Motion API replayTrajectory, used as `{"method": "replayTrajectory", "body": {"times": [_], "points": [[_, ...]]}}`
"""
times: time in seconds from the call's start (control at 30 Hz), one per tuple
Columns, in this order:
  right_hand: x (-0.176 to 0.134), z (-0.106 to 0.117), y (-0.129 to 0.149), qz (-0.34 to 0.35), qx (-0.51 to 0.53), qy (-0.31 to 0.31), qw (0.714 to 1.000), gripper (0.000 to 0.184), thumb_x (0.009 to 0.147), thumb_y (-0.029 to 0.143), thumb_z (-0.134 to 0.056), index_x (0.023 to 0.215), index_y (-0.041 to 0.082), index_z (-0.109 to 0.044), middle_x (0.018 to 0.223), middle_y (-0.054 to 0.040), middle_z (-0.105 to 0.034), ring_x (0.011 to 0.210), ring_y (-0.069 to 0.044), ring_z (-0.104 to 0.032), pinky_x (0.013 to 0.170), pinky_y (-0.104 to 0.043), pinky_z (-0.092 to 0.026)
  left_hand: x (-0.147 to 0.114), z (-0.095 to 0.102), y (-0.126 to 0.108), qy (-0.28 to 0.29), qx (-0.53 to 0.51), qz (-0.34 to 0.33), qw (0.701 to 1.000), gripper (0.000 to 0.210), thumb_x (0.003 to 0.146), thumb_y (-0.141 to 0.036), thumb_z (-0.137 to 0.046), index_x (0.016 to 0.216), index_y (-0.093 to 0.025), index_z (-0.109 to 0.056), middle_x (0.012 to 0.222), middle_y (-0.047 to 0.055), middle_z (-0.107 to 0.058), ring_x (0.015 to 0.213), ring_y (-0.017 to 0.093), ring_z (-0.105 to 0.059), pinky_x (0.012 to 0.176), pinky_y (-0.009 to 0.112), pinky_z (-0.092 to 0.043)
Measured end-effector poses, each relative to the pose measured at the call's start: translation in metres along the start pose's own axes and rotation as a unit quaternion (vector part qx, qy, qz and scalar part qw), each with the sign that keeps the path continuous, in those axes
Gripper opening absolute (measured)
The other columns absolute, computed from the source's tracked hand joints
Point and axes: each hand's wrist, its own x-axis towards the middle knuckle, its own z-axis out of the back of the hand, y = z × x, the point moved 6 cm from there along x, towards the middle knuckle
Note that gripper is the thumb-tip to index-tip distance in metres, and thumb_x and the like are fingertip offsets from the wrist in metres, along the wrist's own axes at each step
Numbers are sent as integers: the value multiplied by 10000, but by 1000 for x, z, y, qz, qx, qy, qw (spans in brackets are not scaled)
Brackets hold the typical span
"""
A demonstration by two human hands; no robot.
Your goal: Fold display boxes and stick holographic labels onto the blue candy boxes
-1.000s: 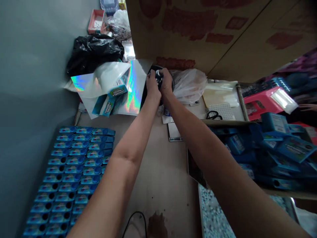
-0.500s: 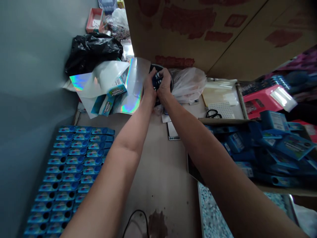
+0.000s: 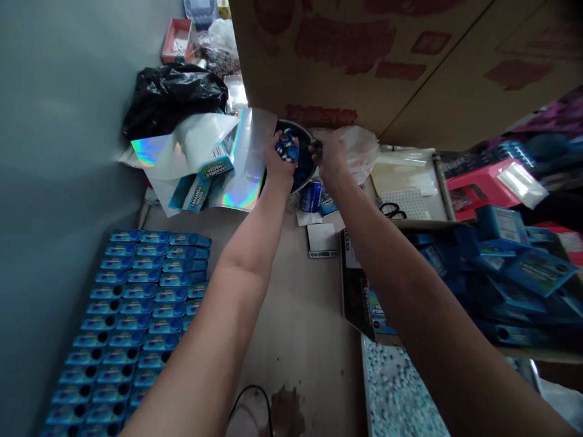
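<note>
A: What's at the far left?
B: Blue boxes (image 3: 132, 306) in tidy rows on the surface (image 3: 291, 321). Further back there's a black bag (image 3: 175, 94), and right of it a shiny silver sheet (image 3: 248, 152).

A: And the left grip (image 3: 279, 162)?
B: Just right of the sheet, palm up and cupped, holding a heap of small pieces (image 3: 286, 145), blue and white. They sit in the palm with the fingers curled round them, some poking above.

A: Where is that against the bowl (image 3: 304, 173)?
B: At its left side, over the opening. The bowl is round and dark, with more of its inside showing right of the handful.

A: Next?
B: A blue can (image 3: 311, 196) stands near the bowl's front edge, a scale (image 3: 322, 240) in front of that. Then the right grip (image 3: 331, 155), apart from the left, fingertips by the bowl's right rim. The fingers are bent in, but they're blurred; I can't tell whether they hold anything.

A: Past it?
B: A clear plastic bag (image 3: 362, 149), scissors (image 3: 395, 212), then an open carton (image 3: 537, 354) of jumbled blue boxes.
</note>
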Motion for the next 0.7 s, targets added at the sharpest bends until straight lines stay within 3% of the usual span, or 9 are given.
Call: {"method": "replayTrajectory", "body": {"times": [0.13, 0.23, 0.33, 0.43, 0.53, 0.7], "points": [[-34, 26, -4, -9, 2, 61, 998, 289, 778, 91, -748, 711, 258, -521, 656, 67, -615, 690, -120, -639, 606, -240, -488, -25, 2, -3, 31, 4, -4, 1000, 194, 1019, -292, -520, 958, -302, -704, 774, 23, -721, 1231, 192, -582, 1011, 382, -540], [-62, 51, -8, 1, -11, 94, 995, 275, 709, 70, -787, 750, 252, -584, 683, 63, -661, 661, -116, -651, 605, -238, -502, -51, 2, -5, 36, 22, 16, 999, 220, 1037, -235, -501, 1105, -237, -711, 935, 49, -753, 1207, 194, -631, 986, 375, -571], [-90, 72, -21, -4, -41, 116, 992, 228, 681, 125, -818, 751, 249, -639, 694, 47, -675, 670, -133, -676, 687, -288, -569, -83, 1, -10, 53, 19, 34, 998, 218, 1060, -220, -483, 1090, -201, -698, 1031, 83, -752, 1191, 205, -660, 929, 366, -597], [-119, 75, -33, 1, -67, 144, 987, 169, 708, 222, -822, 729, 263, -659, 712, 15, -692, 722, -183, -719, 758, -363, -609, -119, 10, -20, 62, -9, 59, 996, 214, 1074, -221, -477, 1025, -178, -681, 1036, 97, -744, 1139, 211, -692, 850, 333, -610], [-145, 63, -40, 8, -74, 163, 984, 153, 706, 291, -833, 743, 276, -686, 739, 4, -716, 759, -201, -738, 793, -387, -615, -157, 43, -40, 46, -22, 70, 996, 204, 1069, -235, -500, 1032, -168, -689, 1012, 99, -741, 1110, 229, -719, 802, 325, -621], [-207, 14, -48, 30, -114, 230, 966, 270, 583, 335, -921, 813, 279, -790, 820, 6, -759, 778, -185, -711, 796, -362, -592, -221, 139, -80, -17, -14, 44, 999, 192, 989, -268, -614, 1104, -193, -748, 1004, 103, -769, 1089, 278, -751, 816, 375, -649]]}}
